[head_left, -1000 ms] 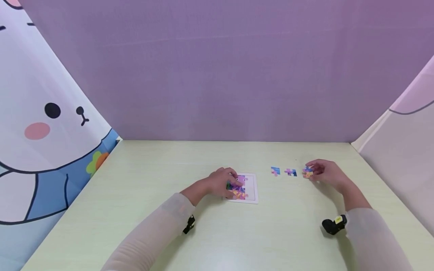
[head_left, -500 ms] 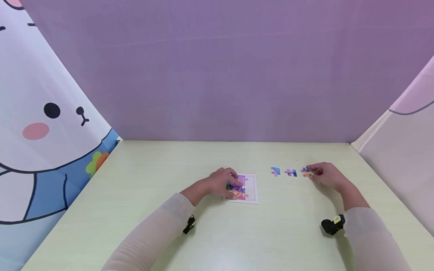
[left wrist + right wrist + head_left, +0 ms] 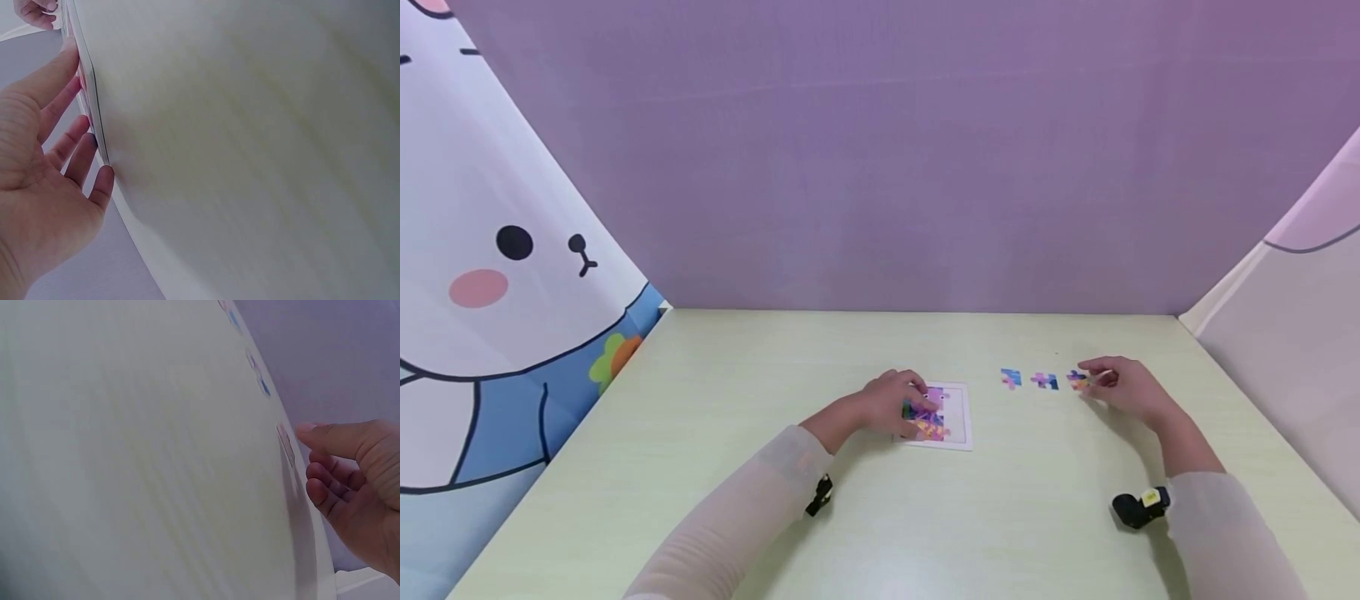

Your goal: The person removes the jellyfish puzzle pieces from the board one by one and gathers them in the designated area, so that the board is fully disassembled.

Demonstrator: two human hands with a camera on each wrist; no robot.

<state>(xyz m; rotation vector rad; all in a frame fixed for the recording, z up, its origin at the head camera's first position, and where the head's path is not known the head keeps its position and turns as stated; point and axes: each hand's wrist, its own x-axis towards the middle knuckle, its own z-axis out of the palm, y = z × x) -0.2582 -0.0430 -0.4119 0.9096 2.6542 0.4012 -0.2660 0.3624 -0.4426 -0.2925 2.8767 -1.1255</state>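
In the head view my left hand (image 3: 887,406) rests on a small white-bordered puzzle board (image 3: 957,417), its fingers spread over the colourful joined pieces. The left wrist view shows the same hand (image 3: 53,162) with its fingertips along the board (image 3: 92,103). At the right, my right hand (image 3: 1126,387) pinches a multicoloured puzzle piece (image 3: 1076,380) at its right side with thumb and index finger. In the right wrist view the thumb of my right hand (image 3: 350,475) is close to the piece (image 3: 287,445), whose exact contact is hard to see.
Two loose puzzle pieces lie in a row between board and right hand: a blue and pink one (image 3: 1011,379) and a pink and dark blue one (image 3: 1045,381). The pale table (image 3: 760,358) meets a purple backdrop (image 3: 880,183) behind, with cartoon-printed cloth (image 3: 505,358) at the left.
The right-hand puzzle piece has shifted slightly left and turned, and my right fingers have drawn back toward its right edge. My left hand stays on the board.
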